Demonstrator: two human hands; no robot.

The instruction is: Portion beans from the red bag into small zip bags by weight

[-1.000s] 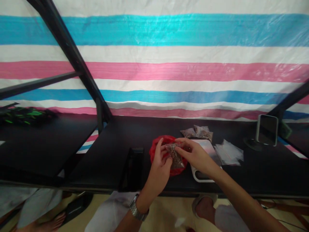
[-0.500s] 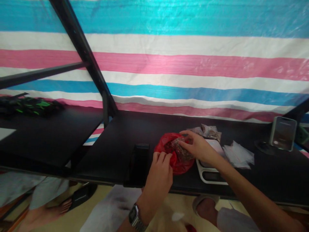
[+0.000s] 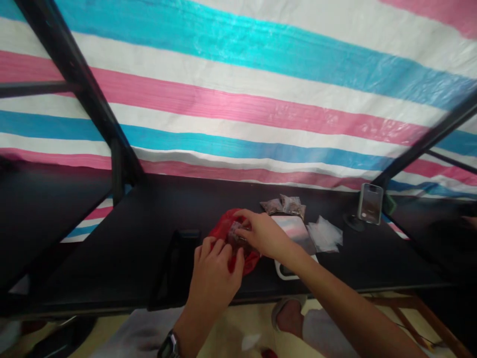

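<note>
A red plastic bag [image 3: 222, 226] lies on the black table, its mouth gathered open. My left hand [image 3: 218, 271] is closed on the near left side of the bag, fingers curled over its rim. From the right, my right hand [image 3: 263, 234] reaches into the mouth and pinches a small clear plastic bag [image 3: 235, 232] of brown, crumbly bits, partly hidden by my fingers. Just right of the red bag stands a white digital scale [image 3: 294, 232], its front partly covered by my right forearm. Behind the scale sit several small filled clear bags [image 3: 291, 204].
Flat clear bags [image 3: 325, 234] are piled right of the scale. A phone [image 3: 371, 204] stands on a holder farther right. Left of my hands lies a dark flat object [image 3: 178, 266]. Black frame posts [image 3: 89, 84] and a striped plastic sheet [image 3: 238, 104] rise behind the table [image 3: 179, 199].
The view has swung to the right. My right hand has lowered the small filled bag deeper into the red bag, and my left hand has shifted over the near rim.
</note>
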